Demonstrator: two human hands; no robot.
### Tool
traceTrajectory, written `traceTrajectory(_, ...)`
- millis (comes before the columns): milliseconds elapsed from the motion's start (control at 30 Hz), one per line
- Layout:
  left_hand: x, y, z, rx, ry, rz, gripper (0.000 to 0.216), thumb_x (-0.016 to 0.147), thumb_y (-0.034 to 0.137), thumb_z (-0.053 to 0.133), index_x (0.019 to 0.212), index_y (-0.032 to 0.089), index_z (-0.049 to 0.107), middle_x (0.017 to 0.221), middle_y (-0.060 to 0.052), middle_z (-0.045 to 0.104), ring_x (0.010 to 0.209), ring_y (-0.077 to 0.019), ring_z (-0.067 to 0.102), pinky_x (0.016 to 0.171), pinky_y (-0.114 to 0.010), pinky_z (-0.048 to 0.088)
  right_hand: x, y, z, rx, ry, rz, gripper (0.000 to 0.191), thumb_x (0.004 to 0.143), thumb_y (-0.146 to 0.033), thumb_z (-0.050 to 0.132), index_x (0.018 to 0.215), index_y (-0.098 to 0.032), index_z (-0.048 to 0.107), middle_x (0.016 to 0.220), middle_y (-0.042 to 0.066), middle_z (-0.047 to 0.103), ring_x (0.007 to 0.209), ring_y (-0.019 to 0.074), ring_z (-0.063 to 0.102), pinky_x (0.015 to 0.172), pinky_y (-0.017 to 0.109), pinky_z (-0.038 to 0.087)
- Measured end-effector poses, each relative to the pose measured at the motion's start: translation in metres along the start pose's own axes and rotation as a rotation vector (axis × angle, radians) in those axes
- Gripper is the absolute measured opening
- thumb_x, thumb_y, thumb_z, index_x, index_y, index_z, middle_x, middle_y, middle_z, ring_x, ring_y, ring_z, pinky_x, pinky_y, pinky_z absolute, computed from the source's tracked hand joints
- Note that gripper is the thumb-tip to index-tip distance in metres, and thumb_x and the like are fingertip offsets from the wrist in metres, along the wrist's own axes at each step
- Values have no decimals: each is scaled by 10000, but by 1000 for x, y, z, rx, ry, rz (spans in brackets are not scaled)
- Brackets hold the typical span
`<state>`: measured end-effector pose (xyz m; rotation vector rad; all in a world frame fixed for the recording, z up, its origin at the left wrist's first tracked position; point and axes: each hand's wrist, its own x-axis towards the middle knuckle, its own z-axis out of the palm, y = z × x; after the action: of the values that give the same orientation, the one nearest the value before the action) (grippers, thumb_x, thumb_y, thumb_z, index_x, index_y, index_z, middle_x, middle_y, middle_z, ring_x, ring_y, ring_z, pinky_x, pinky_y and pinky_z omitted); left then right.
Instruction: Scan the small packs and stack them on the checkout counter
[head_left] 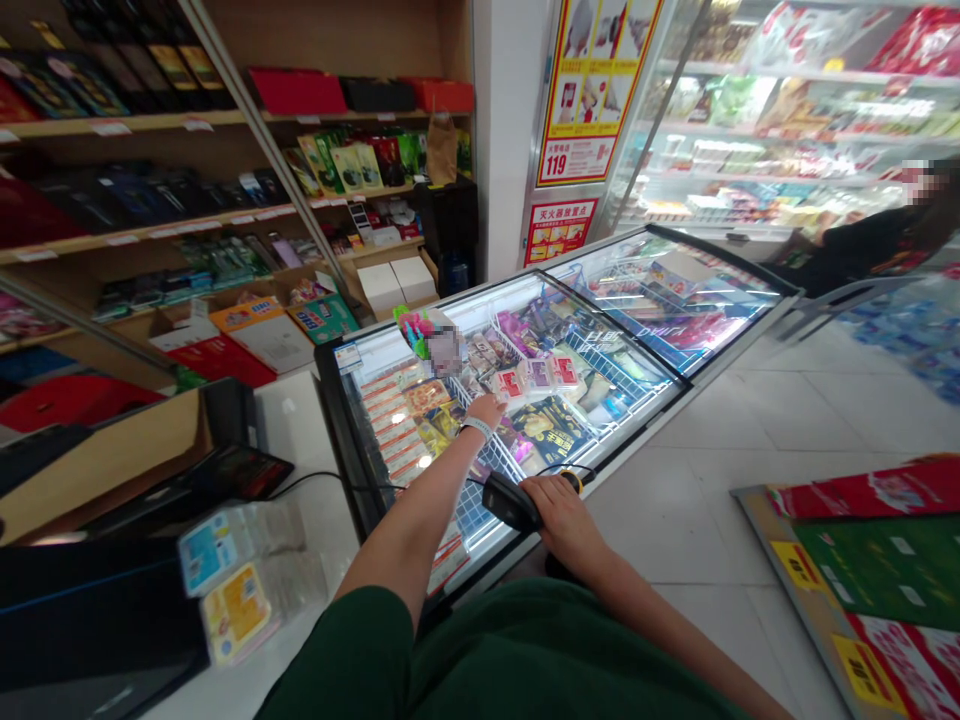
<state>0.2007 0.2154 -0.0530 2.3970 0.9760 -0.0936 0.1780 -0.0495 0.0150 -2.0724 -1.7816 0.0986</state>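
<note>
- Holding: right hand [568, 518] is wrapped on a black handheld scanner [511, 501] at the near rim of the chest freezer [645, 430]. Fingers are closed round the grip and the head points left along that rim.
- Scanner: matte black and chunky, with a yellow-orange detail by the thumb. Its black cable [330, 482] runs off past the freezer's near-left corner.
- Left hand [486, 409], with a white wristband [478, 428], reaches over the freezer's glass lid. It sits at the left end of a row of three pink-and-red packets [537, 374].
- Packets: small, squarish, pale-edged, side by side and touching. They appear to lie on top of the lid, mid-freezer.
- Left fingers: tips meet the nearest packet, but the back of the hand hides them. Can't tell whether they are spread or pinched.
- Edges: black frame, lid in two glass panes, wire baskets of stock under the glass.
- Room: bare tile floor [750, 470] right of the freezer. Flat red-and-green cartons [862, 560] lie well off its near-right side.
- White counter [296, 425] butts the freezer's left end, with two wrapped packs [236, 578] on it.
- Another person's dark sleeve [855, 245] is beyond the freezer's far-right end.
</note>
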Motion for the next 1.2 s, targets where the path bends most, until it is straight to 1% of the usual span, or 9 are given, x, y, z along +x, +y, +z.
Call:
traceTrajectory(133, -26, -22, -4, -6, 38, -11, 355, 929, 416, 443, 840, 143, 652, 921, -112, 693, 926, -207, 635, 784, -285, 415, 3, 0, 0, 2, -15, 2, 507, 717, 31, 439, 1179, -139, 560, 1141, 120, 650, 1043, 252, 556, 939, 419, 436)
traceTrajectory(300, -74, -59, -10, -46, 102, -90, 313, 927, 363, 441, 821, 159, 654, 860, -75, 690, 839, -180, 631, 729, -273, 402, 7, -2, 2, 40, -49, 26, 520, 694, 27, 443, 1177, -126, 564, 1145, 124, 647, 1046, 252, 559, 956, 413, 417)
traceTrajectory(400, -106, -78, -13, -68, 143, -147, 266, 919, 313, 445, 857, 166, 658, 887, -66, 699, 847, -174, 630, 726, -268, 403, 9, -3, 3, 72, -78, 42, 519, 690, 18, 450, 1173, -132, 563, 1137, 121, 642, 1032, 248, 559, 953, 405, 412)
traceTrajectory(567, -154, -102, -15, -140, 194, -232, 203, 905, 269, 477, 956, 186, 656, 957, -46, 710, 892, -159, 634, 794, -258, 416, 11, -3, 9, 109, -112, 57, 495, 702, 2, 447, 1162, -142, 559, 1100, 113, 633, 1025, 247, 553, 924, 394, 411)
traceTrajectory(733, -196, -109, -12, -152, 206, -283, 221, 923, 287, 466, 981, 186, 655, 981, -55, 707, 903, -165, 641, 816, -262, 433, 13, 0, 19, 128, -123, 45, 485, 690, -17, 458, 1148, -147, 554, 1040, 99, 632, 970, 240, 557, 873, 372, 421)
traceTrajectory(867, -225, -110, -7, -154, 258, -305, 218, 897, 238, 510, 1061, 192, 645, 1076, -62, 692, 989, -167, 628, 887, -259, 430, 18, 0, 25, 138, -121, 32, 481, 702, -30, 458, 1161, -145, 545, 1044, 102, 633, 965, 247, 562, 865, 379, 423)
traceTrajectory(967, -243, -111, -4, -125, 288, -304, 248, 885, 223, 519, 1101, 200, 637, 1111, -69, 679, 1047, -182, 609, 939, -285, 419, 22, -1, 26, 150, -112, 17, 460, 712, -39, 459, 1151, -145, 544, 1048, 106, 636, 974, 253, 570, 867, 388, 431)
traceTrajectory(1100, -265, -114, -9, -67, 360, -325, 309, 876, 215, 514, 1167, 185, 614, 1147, -91, 659, 1084, -209, 590, 980, -337, 408, 25, -3, 26, 148, -95, -8, 439, 718, -44, 459, 1135, -150, 547, 1023, 101, 646, 955, 253, 583, 845, 384, 447)
traceTrajectory(1200, -278, -117, -15, -27, 432, -320, 346, 868, 191, 509, 1204, 178, 591, 1182, -92, 643, 1100, -208, 579, 1001, -345, 403, 25, -3, 26, 141, -84, -6, 432, 711, -42, 460, 1117, -156, 552, 1012, 97, 649, 937, 249, 591, 836, 381, 452)
